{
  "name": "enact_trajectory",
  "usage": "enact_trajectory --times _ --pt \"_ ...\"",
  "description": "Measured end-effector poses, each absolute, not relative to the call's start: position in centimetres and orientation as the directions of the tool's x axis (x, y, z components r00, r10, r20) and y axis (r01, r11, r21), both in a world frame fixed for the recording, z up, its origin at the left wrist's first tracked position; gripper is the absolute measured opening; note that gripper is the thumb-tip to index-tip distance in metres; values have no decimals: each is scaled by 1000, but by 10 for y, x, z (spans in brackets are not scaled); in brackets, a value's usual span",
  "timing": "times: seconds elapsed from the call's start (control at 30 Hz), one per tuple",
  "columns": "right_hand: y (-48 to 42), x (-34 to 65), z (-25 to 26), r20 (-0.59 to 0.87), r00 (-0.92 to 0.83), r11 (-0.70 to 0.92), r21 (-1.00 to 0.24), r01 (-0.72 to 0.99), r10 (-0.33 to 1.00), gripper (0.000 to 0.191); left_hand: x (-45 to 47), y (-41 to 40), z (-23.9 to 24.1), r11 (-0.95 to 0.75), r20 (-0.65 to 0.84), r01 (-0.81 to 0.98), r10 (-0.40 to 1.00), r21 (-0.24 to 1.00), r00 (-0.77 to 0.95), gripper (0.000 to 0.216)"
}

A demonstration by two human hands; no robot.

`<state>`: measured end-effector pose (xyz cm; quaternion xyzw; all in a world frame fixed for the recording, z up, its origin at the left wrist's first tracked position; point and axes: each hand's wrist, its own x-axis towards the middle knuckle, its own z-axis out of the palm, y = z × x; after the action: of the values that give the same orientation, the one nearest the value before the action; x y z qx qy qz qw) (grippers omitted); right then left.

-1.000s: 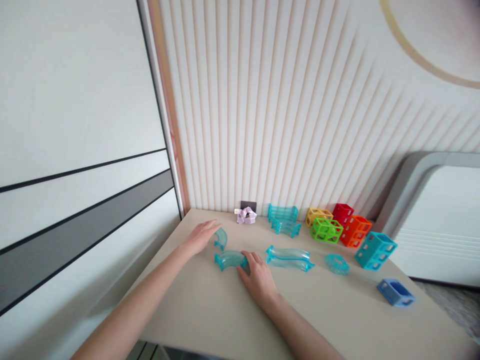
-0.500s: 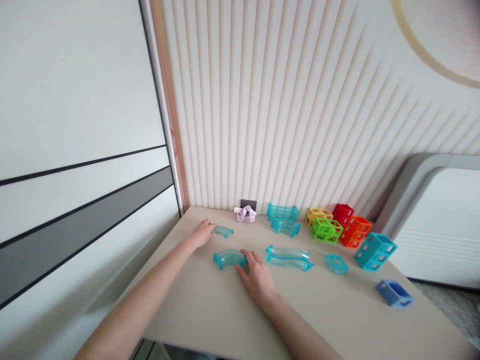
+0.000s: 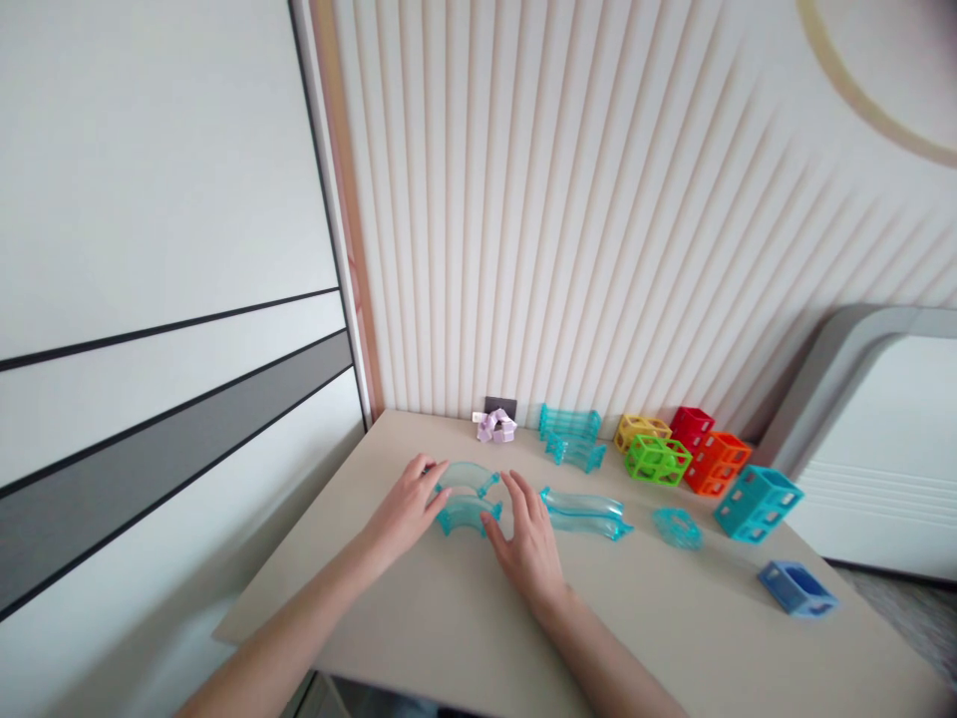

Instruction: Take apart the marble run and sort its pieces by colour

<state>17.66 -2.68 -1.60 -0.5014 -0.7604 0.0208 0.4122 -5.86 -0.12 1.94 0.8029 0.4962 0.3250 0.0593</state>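
Observation:
Two clear teal curved track pieces lie one behind the other between my hands. My left hand point(image 3: 411, 499) has thumb and fingers around the left end of the far curved track piece point(image 3: 468, 474). The near curved track piece point(image 3: 465, 512) rests on the table just in front of it. My right hand point(image 3: 529, 538) is at their right ends, thumb and fingers apart. Its thumb tip seems to touch the near piece's right end. Just beyond my right fingers lie two long wavy teal track pieces point(image 3: 587, 514), side by side.
On the table point(image 3: 449, 618), more teal pieces point(image 3: 572, 439) stand near the ribbed wall, beside a lilac scrunchie point(image 3: 496, 426). To the right are yellow, green point(image 3: 658, 460), red, orange point(image 3: 718, 463) and teal point(image 3: 757, 504) block frames, a teal ring-like piece point(image 3: 677, 528) and a blue block point(image 3: 797, 588).
My left hand has brought the far curved piece right and nearer, close behind the other one. My right hand's fingers have come off the near piece's top and spread.

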Motion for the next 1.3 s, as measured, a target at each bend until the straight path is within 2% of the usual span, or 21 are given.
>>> enact_trajectory --times 0.07,0.23,0.57,0.73,0.93,1.3 --pt "-26 177 -16 614 -165 519 -458 722 771 54 -49 -16 21 -491 465 771 837 405 288 36" --pt "-23 178 -17 590 -194 536 -485 691 784 33 -38 -25 12 -439 482 808 847 393 226 31" --pt "-21 176 -15 530 -198 492 -498 715 824 29 -40 -26 -23 -426 489 735 860 527 147 38" --pt "-23 176 -15 540 -198 486 -466 739 818 30 -43 -24 -34 -411 472 684 875 603 110 43" --pt "-23 176 -19 502 -170 438 -485 757 848 30 -41 -23 -42 -387 474 695 878 607 75 43" --pt "-21 176 -27 428 -143 384 -554 739 893 56 -42 -20 -57 -292 416 728 909 620 10 59"
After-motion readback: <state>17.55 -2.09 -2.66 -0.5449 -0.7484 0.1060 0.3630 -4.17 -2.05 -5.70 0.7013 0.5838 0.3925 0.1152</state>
